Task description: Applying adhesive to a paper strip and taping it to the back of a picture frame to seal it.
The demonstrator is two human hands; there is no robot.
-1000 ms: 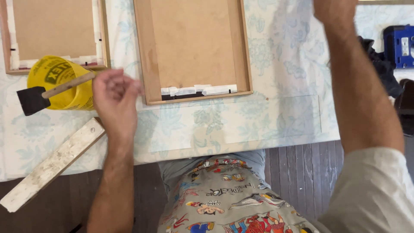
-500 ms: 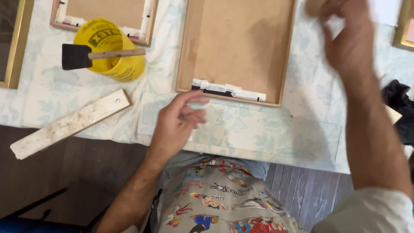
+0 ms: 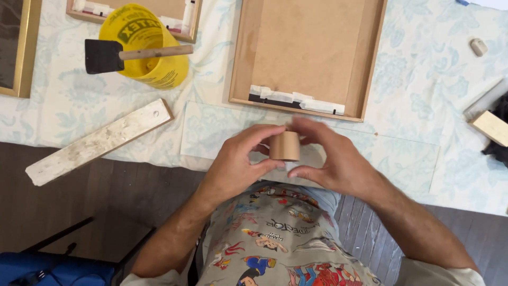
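Fingers of left hand and right hand — pinching tape roll.

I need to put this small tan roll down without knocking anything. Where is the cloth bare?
Both hands, left and right, grip the tan cardboard roll. Bare floral cloth lies right of the back-up wooden frame, and between the white-stained plank and the clear sheet. It is crowded around the yellow tub and foam brush.
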